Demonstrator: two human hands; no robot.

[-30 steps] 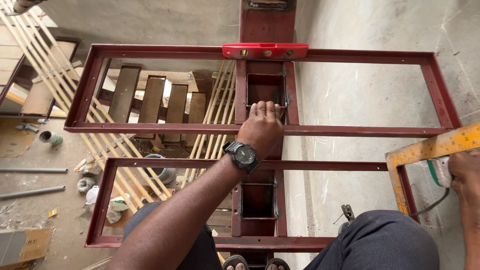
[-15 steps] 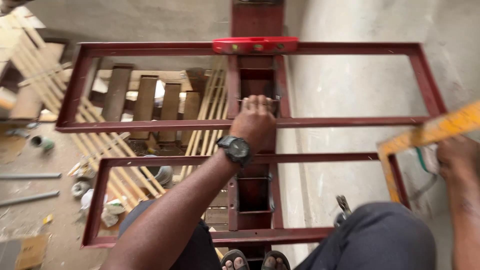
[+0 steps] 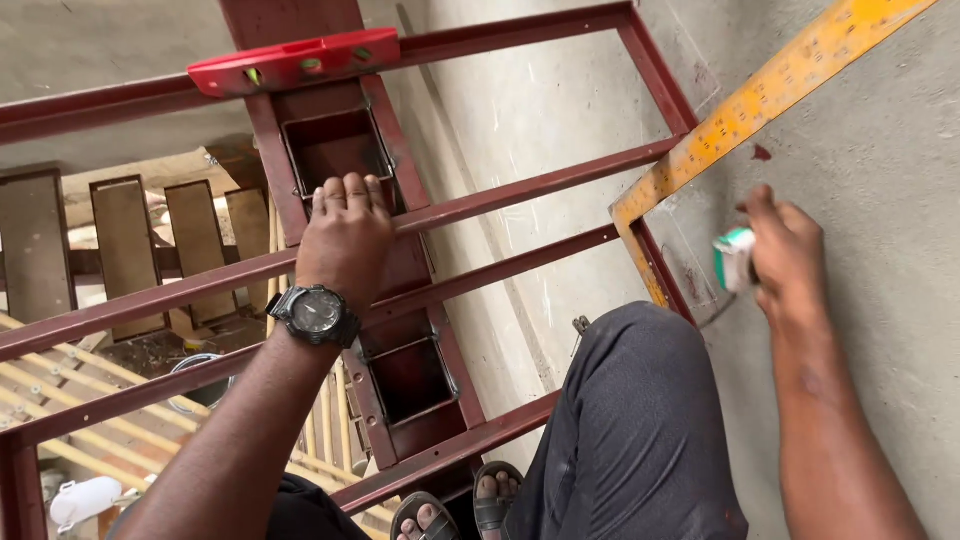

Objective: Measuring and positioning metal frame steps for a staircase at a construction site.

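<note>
My left hand (image 3: 346, 238), with a black wristwatch (image 3: 314, 314), grips a horizontal bar of a dark red metal frame (image 3: 520, 188) over an open stairwell. A red spirit level (image 3: 296, 62) lies across the frame's top bar. My right hand (image 3: 784, 250) is closed on a small green and white object (image 3: 734, 258) and presses against the grey concrete wall (image 3: 880, 170). Just above and left of that hand, a yellow metal square ruler (image 3: 740, 118) rests flat on the wall. My dark trousered knee (image 3: 640, 420) is between the arms.
Below the frame are wooden steps (image 3: 130, 245), pale bamboo poles (image 3: 60, 420) and a white container (image 3: 85, 498) on the lower floor. My sandalled feet (image 3: 455, 510) rest on the frame's bottom bar. The drop under the frame is open.
The view has swung to the right and tilted. My right hand came fully into view on the wall with the small green and white object. My left hand stays on the bar.
</note>
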